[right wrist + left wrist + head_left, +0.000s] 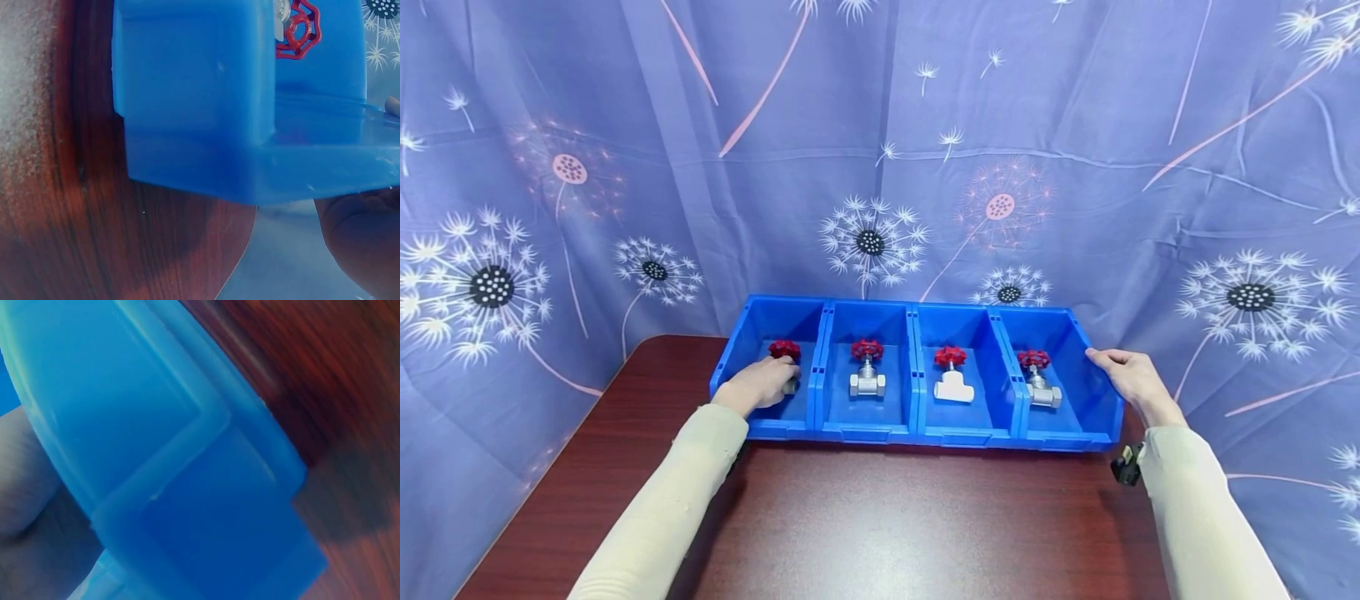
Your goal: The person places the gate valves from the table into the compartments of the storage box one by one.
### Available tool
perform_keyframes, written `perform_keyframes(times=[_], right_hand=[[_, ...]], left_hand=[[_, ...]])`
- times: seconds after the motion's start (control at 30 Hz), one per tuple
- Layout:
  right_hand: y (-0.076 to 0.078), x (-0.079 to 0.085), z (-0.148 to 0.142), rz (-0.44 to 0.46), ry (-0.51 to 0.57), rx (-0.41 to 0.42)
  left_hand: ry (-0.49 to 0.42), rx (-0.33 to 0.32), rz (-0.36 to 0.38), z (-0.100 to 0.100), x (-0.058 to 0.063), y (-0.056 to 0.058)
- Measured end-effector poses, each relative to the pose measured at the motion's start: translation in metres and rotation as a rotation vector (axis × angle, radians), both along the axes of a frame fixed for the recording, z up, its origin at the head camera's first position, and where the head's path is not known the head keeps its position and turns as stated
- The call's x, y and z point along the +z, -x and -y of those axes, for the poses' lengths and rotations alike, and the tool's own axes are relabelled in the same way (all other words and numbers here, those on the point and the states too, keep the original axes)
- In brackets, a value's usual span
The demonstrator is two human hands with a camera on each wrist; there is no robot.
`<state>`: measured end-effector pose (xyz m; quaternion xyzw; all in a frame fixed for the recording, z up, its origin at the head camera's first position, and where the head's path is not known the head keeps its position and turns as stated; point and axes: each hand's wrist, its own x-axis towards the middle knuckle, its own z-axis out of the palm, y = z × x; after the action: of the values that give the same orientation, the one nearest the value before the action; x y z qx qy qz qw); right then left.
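Note:
Four joined blue bins stand in a row, a valve with a red handwheel in each. In the leftmost bin [782, 431], my left hand [762, 383] grips a valve [785, 348]; its handwheel shows beyond the fingers, and most of its body is covered. The left wrist view shows part of that hand [28, 481] behind the bin's wall [125, 394]. My right hand [1131, 379] pinches the upper side rim of the rightmost bin [1097, 404], thumb [359, 237] outside. That bin holds a metal valve [1043, 392].
A second metal valve [867, 382] lies in the bin second from left, and a white-bodied valve [953, 387] in the third. The bins stand on a dark red wooden table [910, 517], close to a blue dandelion-print curtain [790, 208].

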<state>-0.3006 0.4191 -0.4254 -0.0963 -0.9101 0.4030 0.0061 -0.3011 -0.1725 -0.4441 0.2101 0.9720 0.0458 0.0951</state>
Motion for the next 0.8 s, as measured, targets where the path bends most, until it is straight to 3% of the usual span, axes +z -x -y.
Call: perform_keyframes(times=[0.27,0.53,0.8], right_hand=[[0.001,0.000,0.002,0.020,0.023,-0.017],[0.001,0.001,0.001,0.012,-0.021,-0.014],[-0.003,0.002,0.001,-0.026,-0.064,-0.008]], left_hand=[[-0.018,-0.004,-0.020,-0.001,0.003,-0.003],[-0.003,0.039,-0.006,-0.004,0.008,-0.007],[0.013,0.021,-0.039,-0.007,0.017,-0.009]])
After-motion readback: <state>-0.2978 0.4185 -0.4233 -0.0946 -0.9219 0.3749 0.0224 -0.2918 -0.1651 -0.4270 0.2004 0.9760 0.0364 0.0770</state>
